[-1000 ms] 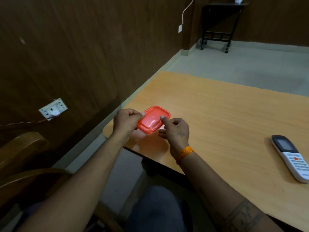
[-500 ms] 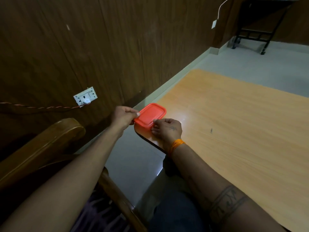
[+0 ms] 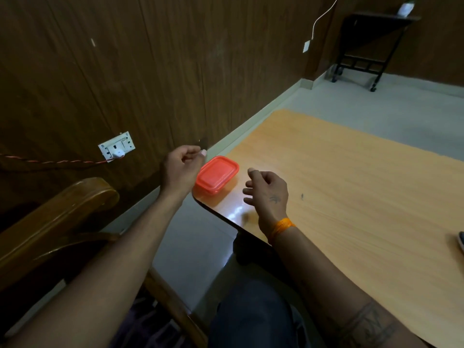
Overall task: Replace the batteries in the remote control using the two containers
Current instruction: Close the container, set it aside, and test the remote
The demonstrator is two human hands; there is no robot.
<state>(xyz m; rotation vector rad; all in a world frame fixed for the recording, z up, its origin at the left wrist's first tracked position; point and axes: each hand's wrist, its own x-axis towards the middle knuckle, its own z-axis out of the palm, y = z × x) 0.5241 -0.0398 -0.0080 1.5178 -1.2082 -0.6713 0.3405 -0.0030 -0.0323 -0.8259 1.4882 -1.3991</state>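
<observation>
Fingers of both hands loosely curled, flanking container

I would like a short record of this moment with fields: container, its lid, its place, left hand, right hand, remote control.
container: small container with red lid
lid: on, closed
place: near corner of the wooden table, close to its edge
left hand: left hand beside the container, not touching it, fingers loosely curled, holding nothing visible
right hand: right hand over the table, apart from the container, empty
remote control: only a dark tip shows at the right edge of the picture
</observation>
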